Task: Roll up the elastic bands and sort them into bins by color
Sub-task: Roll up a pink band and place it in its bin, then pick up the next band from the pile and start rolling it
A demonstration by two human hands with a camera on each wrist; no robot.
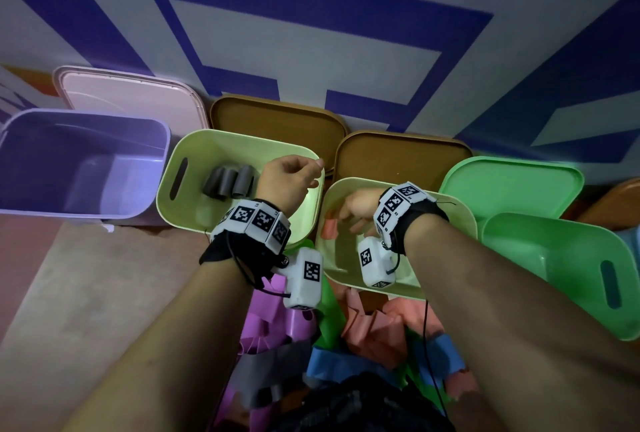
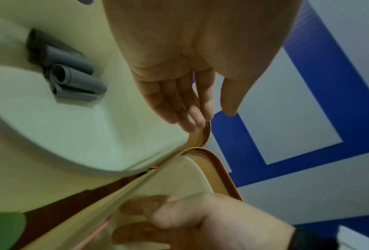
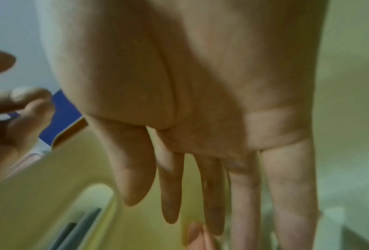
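Three grey rolls [image 1: 228, 181] in left yellow-green bin [image 1: 180, 204].

Left hand [image 2: 192, 55] seen palm-side, fingers [image 2: 172, 101] straight and together, thumb apart, holding nothing, above pale yellow-green bin [image 2: 83, 135]. Grey rolled bands [image 2: 72, 72] lying inside it. Right hand [image 2: 200, 219] blurred below, over neighbouring bin [image 2: 168, 179]. Brown lids [image 2: 219, 169] behind.

Rolled bands [image 1: 229, 181] in left bin [image 1: 180, 210] (second bin [image 1: 332, 258] just right); loose bands [image 1: 367, 327] before both.
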